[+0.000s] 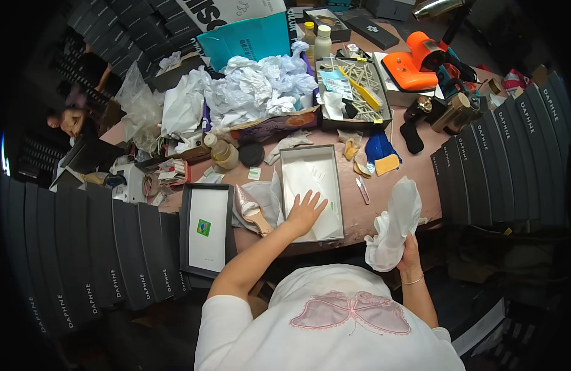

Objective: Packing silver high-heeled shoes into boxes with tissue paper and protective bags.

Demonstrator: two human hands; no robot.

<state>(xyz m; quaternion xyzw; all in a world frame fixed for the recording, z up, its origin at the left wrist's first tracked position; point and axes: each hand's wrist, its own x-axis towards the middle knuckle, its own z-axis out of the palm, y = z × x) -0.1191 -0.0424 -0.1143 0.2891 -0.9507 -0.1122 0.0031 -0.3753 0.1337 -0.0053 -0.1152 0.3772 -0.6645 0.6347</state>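
My left hand (306,213), fingers spread, reaches into the near part of an open shoebox (296,168) with a white inside and dark rim. Loose white paper lies in that box. To its right, my right hand (411,253) is closed around the lower part of a bundle of white tissue paper (399,213), held upright; what is inside the paper is hidden. A glittery pink pointed shoe (246,201) rests on tissue left of the box, by my left forearm. Beside the shoe lies a dark-rimmed box lid (210,201) with a green sticker on its white inner face.
Stacks of dark shoeboxes flank me at left (100,247) and right (483,167). Behind the open box are a bin of crumpled tissue (254,86), a tray of white sticks (363,77) and an orange device (415,65). A small cutter (363,191) lies on the table.
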